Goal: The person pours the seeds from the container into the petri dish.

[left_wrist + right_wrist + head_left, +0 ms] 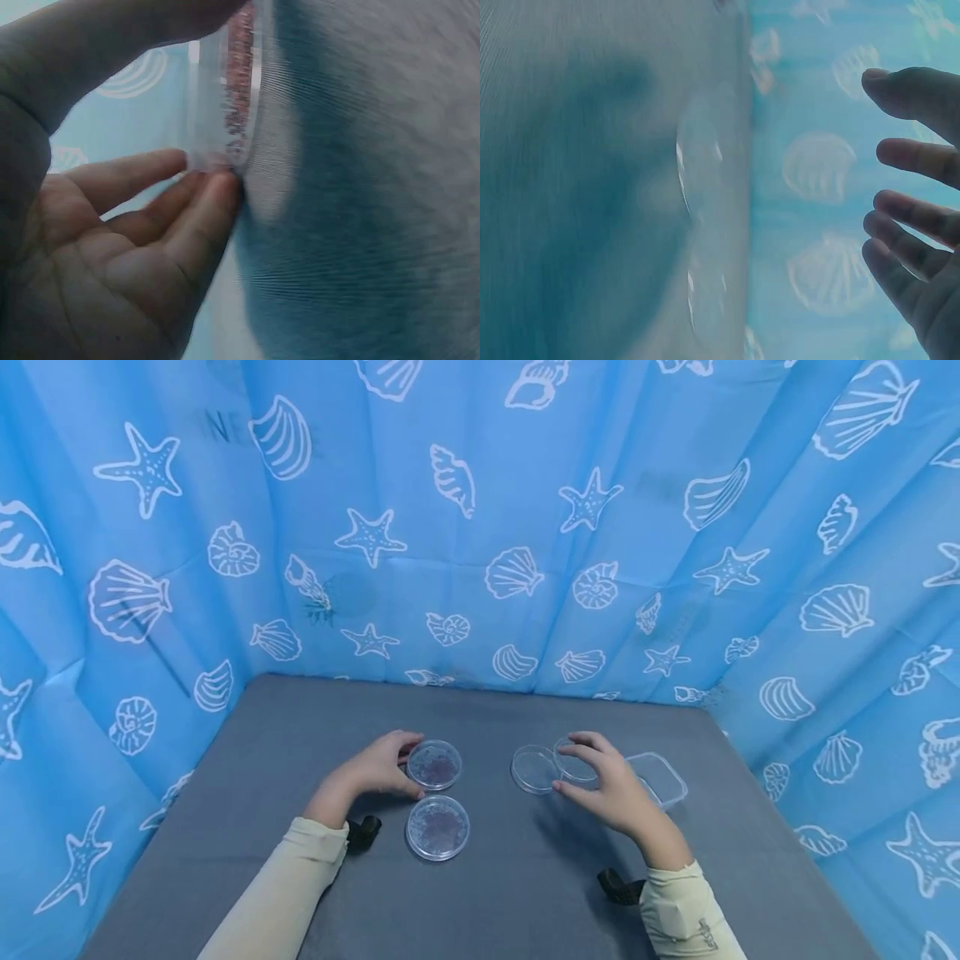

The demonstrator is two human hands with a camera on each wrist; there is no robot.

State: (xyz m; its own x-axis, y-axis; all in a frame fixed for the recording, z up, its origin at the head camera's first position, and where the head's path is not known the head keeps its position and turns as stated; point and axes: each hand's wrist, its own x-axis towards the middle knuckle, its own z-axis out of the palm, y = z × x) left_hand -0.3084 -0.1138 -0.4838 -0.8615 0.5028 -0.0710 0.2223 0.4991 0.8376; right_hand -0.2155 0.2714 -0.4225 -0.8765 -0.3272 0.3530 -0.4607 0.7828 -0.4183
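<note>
My left hand (378, 770) grips a round clear dish (434, 765) by its rim, thumb on the near side and fingers on the far side. Reddish-brown grains show through the wall of this dish (238, 90) in the left wrist view. Just nearer to me lies a second round dish (438, 828) with similar dark contents. My right hand (613, 787) hovers over two clear round dishes or lids, one at the left (534, 770) and one partly behind the fingers (573, 766). Its fingers are spread and hold nothing in the right wrist view.
A clear rectangular container (678, 789) stands behind my right hand, partly hidden by it. Everything rests on a grey cloth-covered table (495, 902). A blue curtain (480, 527) with white shell prints surrounds the table's back and sides.
</note>
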